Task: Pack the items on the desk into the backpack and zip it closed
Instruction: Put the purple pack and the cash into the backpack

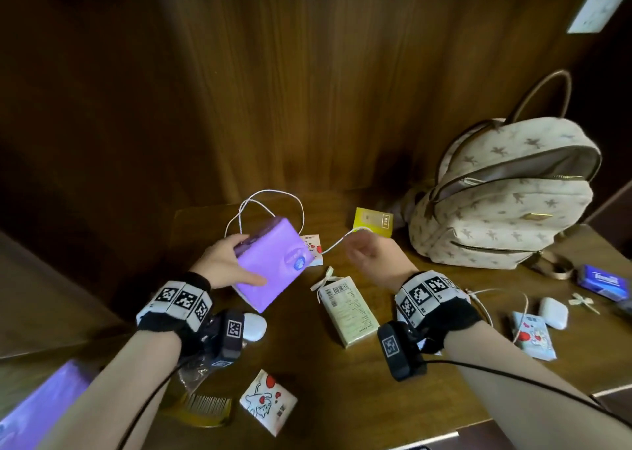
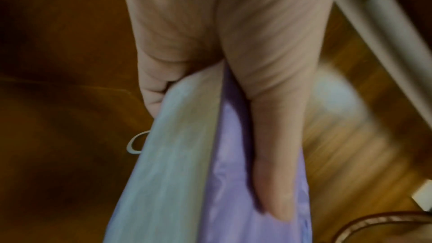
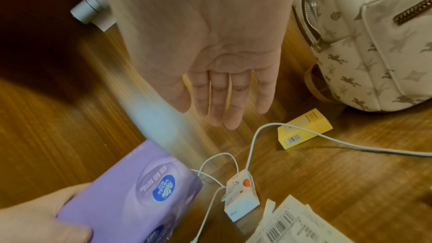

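Note:
My left hand [image 1: 227,261] grips a purple tissue pack [image 1: 273,265] by its near end and holds it tilted above the desk. In the left wrist view my thumb lies along the purple tissue pack [image 2: 187,173]. My right hand [image 1: 367,253] hovers open and holds nothing, just right of the pack, above a white cable [image 1: 270,195]. The right wrist view shows the right hand's fingers [image 3: 222,99] straight, with the purple pack [image 3: 131,191] at lower left. The cream patterned backpack [image 1: 506,210] stands at the back right, its main zip open.
On the desk lie a yellow box [image 1: 372,222], a cream barcode box [image 1: 349,309], cartoon-printed packets [image 1: 268,401] [image 1: 533,335] [image 1: 313,249], a white earbud case [image 1: 554,313], a blue tissue pack [image 1: 603,282] and a comb [image 1: 205,410]. Another purple pack [image 1: 37,412] is at lower left.

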Demonstrator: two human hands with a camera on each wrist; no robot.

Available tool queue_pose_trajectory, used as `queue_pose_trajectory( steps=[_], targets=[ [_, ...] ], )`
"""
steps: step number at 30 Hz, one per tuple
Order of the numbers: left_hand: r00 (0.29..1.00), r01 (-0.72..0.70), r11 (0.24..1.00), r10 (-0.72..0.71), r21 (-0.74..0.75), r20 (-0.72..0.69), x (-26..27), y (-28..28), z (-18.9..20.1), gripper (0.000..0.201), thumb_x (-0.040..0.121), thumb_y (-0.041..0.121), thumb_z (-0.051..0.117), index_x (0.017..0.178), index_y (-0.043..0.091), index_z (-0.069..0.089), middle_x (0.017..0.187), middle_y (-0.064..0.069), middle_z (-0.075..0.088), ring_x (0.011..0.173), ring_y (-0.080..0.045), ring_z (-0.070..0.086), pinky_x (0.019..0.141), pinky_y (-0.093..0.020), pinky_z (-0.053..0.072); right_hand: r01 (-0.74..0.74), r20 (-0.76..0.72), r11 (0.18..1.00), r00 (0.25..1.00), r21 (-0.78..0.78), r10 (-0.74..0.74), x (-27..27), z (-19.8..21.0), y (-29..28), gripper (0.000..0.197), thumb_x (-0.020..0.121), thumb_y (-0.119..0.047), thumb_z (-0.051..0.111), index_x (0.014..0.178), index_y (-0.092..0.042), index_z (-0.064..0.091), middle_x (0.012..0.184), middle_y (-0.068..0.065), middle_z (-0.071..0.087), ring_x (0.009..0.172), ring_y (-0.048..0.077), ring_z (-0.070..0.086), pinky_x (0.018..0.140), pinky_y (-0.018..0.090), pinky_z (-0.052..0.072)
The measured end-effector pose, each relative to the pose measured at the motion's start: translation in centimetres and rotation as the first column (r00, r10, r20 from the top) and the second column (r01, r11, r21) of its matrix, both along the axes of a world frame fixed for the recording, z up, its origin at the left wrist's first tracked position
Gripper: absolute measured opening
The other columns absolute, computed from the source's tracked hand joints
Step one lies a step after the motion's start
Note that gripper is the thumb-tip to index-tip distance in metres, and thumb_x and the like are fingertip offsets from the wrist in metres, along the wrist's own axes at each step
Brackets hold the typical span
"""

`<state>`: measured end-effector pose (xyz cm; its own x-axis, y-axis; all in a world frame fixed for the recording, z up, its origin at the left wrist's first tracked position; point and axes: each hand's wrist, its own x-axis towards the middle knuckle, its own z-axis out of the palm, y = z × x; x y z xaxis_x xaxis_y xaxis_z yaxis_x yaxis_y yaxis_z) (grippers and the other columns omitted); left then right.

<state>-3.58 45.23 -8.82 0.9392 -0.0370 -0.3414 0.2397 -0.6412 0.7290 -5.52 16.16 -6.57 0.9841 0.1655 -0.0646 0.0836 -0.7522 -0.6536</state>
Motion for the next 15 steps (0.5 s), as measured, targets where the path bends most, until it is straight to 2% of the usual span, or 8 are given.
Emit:
queue_pose_trajectory(
  steps=[2,4,7,11,15],
  targets=[
    [0.996,0.072,0.994,-0.067,-0.083,0.054,0.2,-1.3,2.0,0.1,0.024,0.033,0.089,0.117,0.028,0.052,0.112,0.006,0.065,0.105,-0.014,0.063,0.094,-0.038,0.051,0.003,0.029,0.999,1.0,0.032,-0.004,0.0,0.8,-0.2,0.035,0.093,-0.025,0.054,0.126,-0.015,0.055,0.12,0.002,0.062,0.105,0.018,0.06,0.084,0.022,0.043],
    [0.982,0.153,0.982,-0.138,-0.114,0.128,0.3,-3.2,4.0,0.092,0.027,0.032,0.089,0.112,0.031,0.053,0.108,0.01,0.066,0.099,-0.009,0.064,0.089,-0.031,0.053,-0.009,0.071,0.997,0.997,0.072,0.004,0.2,1.6,-0.5,0.042,0.092,-0.031,0.056,0.13,-0.014,0.05,0.122,0.002,0.061,0.104,0.018,0.06,0.086,0.025,0.044],
    [0.952,0.234,0.963,-0.199,-0.134,0.232,0.7,-6.3,6.2,0.088,0.037,0.02,0.094,0.116,0.027,0.055,0.11,0.015,0.063,0.097,-0.002,0.063,0.087,-0.023,0.052,-0.025,0.108,0.991,0.994,0.133,0.01,0.8,2.5,-1.7,0.05,0.089,-0.039,0.057,0.132,-0.016,0.046,0.121,0.0,0.06,0.101,0.016,0.06,0.092,0.033,0.047],
    [0.917,0.295,0.938,-0.223,-0.183,0.331,1.1,-10.1,8.2,0.091,0.03,0.036,0.088,0.114,0.035,0.055,0.114,0.016,0.064,0.102,-0.002,0.063,0.086,-0.022,0.051,-0.074,0.171,0.974,0.984,0.215,0.037,1.1,4.1,-4.6,0.075,0.073,-0.062,0.053,0.134,-0.018,0.044,0.125,-0.003,0.058,0.11,0.012,0.056,0.096,0.036,0.046],
    [0.881,0.354,0.91,-0.247,-0.216,0.403,1.7,-14.6,10.6,0.087,0.032,0.037,0.088,0.111,0.042,0.055,0.114,0.018,0.063,0.102,0.003,0.062,0.083,-0.015,0.048,-0.126,0.244,0.9,0.969,0.417,0.023,0.9,6.3,-8.5,0.063,0.078,-0.052,0.058,0.131,-0.02,0.044,0.123,-0.005,0.058,0.11,0.007,0.056,0.098,0.033,0.044]
  ],
)
